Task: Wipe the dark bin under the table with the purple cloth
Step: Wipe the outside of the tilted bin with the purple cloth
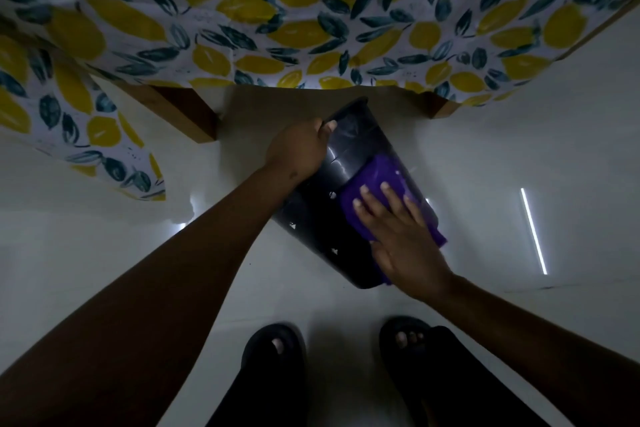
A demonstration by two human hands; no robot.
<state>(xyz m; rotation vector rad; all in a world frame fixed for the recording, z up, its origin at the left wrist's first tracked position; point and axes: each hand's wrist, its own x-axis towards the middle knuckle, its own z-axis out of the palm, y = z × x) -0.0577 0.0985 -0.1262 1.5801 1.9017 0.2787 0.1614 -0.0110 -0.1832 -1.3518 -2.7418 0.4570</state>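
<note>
The dark bin (349, 149) lies tipped on its side on the pale floor, its open rim pointing away under the table's edge. My left hand (298, 149) grips the rim at the bin's far left, thumb hooked over the edge. A purple cloth (377, 173) is spread over the bin's upper wall. My right hand (398, 236) presses flat on that cloth with straight fingers. Part of the cloth hangs past the bin's right side.
A table covered with a lemon-print cloth (311, 17) overhangs the far side; a wooden leg (194, 114) stands left of the bin. My two feet in dark sandals (273, 350) stand close in front. A bright light streak (533, 229) reflects on the glossy floor at right.
</note>
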